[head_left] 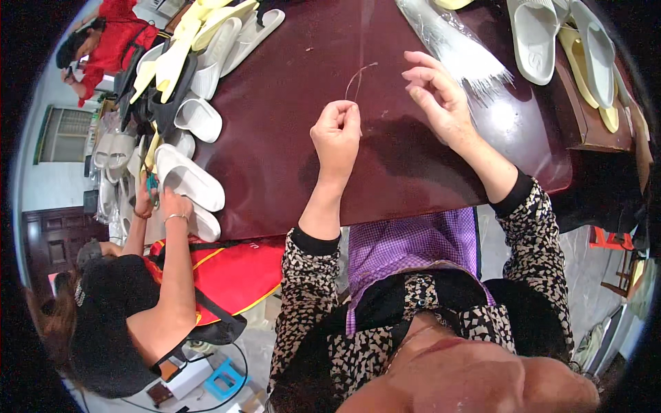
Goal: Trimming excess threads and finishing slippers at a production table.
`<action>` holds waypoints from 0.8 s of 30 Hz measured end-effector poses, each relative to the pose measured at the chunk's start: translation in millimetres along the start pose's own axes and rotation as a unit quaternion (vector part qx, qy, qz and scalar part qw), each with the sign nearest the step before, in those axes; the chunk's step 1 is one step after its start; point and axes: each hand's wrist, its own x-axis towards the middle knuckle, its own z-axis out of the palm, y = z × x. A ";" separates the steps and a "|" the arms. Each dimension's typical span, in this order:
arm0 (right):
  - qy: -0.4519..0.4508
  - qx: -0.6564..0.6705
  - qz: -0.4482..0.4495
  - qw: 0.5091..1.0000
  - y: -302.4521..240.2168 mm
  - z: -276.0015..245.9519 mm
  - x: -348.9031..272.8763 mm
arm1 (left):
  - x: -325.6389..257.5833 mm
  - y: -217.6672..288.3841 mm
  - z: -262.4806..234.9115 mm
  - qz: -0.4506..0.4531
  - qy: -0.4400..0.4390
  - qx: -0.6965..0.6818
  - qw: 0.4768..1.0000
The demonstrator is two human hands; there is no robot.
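Note:
Above the dark red table, my left hand (335, 138) is closed in a pinch on a thin looped strand (349, 86) that sticks up past the fingertips. To its right, my right hand (444, 103) is raised with its fingers apart and holds nothing. Just beyond the right hand lies a bundle of clear plastic strands (458, 51), fanned out at its near end. The strand's exact material is too fine to make out.
Pale slides (189, 179) and yellow-and-black ones (175, 69) crowd the table's left edge. Grey slides (533, 41) sit at the far right by a brown box (597, 124). At the left, a co-worker in black (110, 323) handles a teal-handled tool (151, 187); another person wears red (117, 41).

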 end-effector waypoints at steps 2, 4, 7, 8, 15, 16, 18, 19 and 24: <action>-0.012 -0.024 -0.015 1.000 1.3 -0.9 1.9 | -1.1 -1.9 -1.6 -0.005 0.001 -0.006 1.000; -0.036 -0.072 -0.046 0.996 2.1 -2.0 4.3 | -1.0 -3.9 -2.2 0.012 0.004 0.018 1.000; -0.081 -0.009 0.109 0.991 -1.5 6.3 1.2 | -3.6 -2.2 1.5 0.044 -0.004 0.060 0.997; -0.103 0.023 0.185 0.977 -2.1 8.0 -0.1 | -5.2 0.6 4.3 0.068 -0.012 0.091 0.993; -0.103 0.165 0.263 0.945 3.3 6.0 -1.8 | -11.1 2.3 15.5 0.163 -0.078 0.144 0.973; -0.104 0.196 0.274 0.936 3.6 5.9 -1.3 | -11.3 2.8 16.4 0.174 -0.078 0.139 0.972; -0.095 0.259 0.285 0.918 1.9 6.6 -0.3 | -11.9 4.1 16.8 0.186 -0.079 0.134 0.970; -0.086 0.321 0.295 0.896 0.0 7.1 0.5 | -12.5 4.6 16.6 0.181 -0.082 0.128 0.972; -0.116 0.412 0.332 0.841 -0.8 4.7 0.2 | -8.6 9.0 14.2 0.177 -0.093 0.110 0.974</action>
